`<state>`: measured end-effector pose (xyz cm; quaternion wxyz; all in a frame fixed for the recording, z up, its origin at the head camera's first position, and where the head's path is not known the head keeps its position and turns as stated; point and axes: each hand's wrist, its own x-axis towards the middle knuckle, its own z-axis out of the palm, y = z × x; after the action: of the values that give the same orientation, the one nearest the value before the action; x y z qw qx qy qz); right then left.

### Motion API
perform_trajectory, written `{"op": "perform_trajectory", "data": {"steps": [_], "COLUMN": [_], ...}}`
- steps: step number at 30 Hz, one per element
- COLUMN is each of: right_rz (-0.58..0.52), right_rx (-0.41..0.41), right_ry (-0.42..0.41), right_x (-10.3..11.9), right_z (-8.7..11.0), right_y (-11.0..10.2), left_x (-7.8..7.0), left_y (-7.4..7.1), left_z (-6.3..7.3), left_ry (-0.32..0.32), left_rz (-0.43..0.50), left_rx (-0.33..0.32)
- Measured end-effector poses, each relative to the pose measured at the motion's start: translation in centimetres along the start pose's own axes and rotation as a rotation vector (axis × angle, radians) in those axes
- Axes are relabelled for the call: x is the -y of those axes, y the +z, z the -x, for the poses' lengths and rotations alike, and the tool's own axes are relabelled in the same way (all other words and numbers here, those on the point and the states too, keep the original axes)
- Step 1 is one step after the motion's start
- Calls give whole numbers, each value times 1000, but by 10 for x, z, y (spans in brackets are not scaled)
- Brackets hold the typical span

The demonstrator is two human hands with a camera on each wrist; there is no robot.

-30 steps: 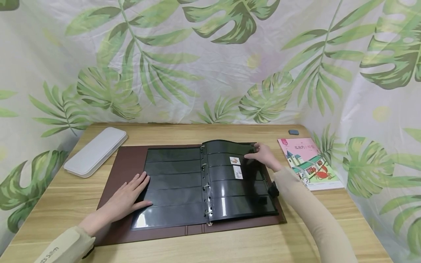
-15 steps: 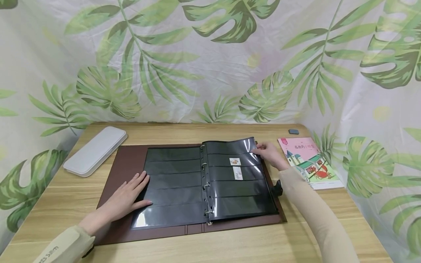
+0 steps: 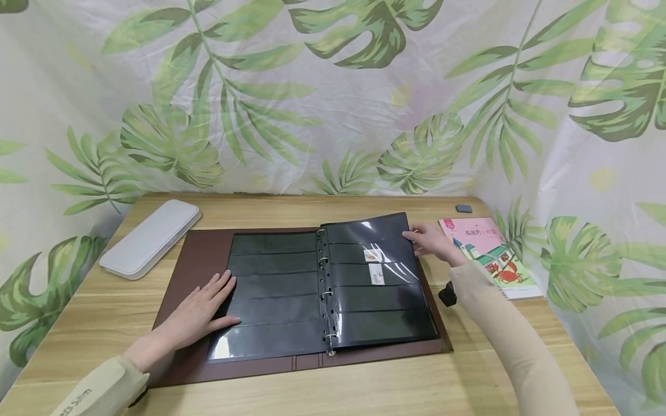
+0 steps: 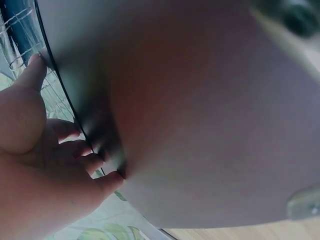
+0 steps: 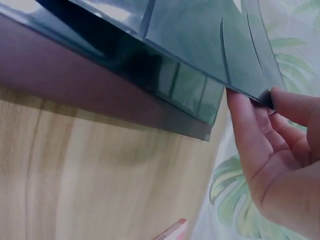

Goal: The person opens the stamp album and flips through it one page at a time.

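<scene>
A brown ring-bound stamp album (image 3: 200, 248) lies spread on the table, with black pocket pages on both sides of its metal rings. My left hand (image 3: 200, 309) rests with straight fingers on the left cover and the edge of the left page (image 3: 276, 289). Between thumb and fingers, my right hand (image 5: 280, 155) pinches the outer edge of the top right page (image 3: 374, 306), near its far corner. That edge is raised off the pages beneath in the right wrist view. Two small stamps, an upper stamp (image 3: 372, 255) and a lower stamp (image 3: 377, 274), sit in this page's pockets.
A pale grey case (image 3: 151, 238) lies at the back left of the wooden table (image 3: 250, 398). On the right is a pink picture book (image 3: 481, 234), partly behind the right forearm. A small blue-grey eraser-like block (image 3: 463, 208) lies near the back right corner.
The right hand has shifted slightly right, and the page's outer far corner has risen with it. Glare on the page has moved across the stamps. My left hand stays in place.
</scene>
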<state>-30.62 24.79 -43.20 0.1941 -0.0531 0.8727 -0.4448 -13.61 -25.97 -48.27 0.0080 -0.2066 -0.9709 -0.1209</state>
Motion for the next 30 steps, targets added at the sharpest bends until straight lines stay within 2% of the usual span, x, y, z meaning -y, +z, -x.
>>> {"op": "perform_trajectory", "data": {"steps": [11,23,30], "right_rz": [-155,-167,-206], "right_rx": [21,61,61], "right_ry": [1,18,1], "right_x": [9,26,43], "right_z": [12,24,29], "right_y": [-19,-29,-32], "left_x": [1,7,10], "left_y": [2,1,3], "left_z": [1,1,2], "left_ry": [-15,2,31], "left_rz": [-33,-21,-21], "left_rx": [-1,5,-35]}}
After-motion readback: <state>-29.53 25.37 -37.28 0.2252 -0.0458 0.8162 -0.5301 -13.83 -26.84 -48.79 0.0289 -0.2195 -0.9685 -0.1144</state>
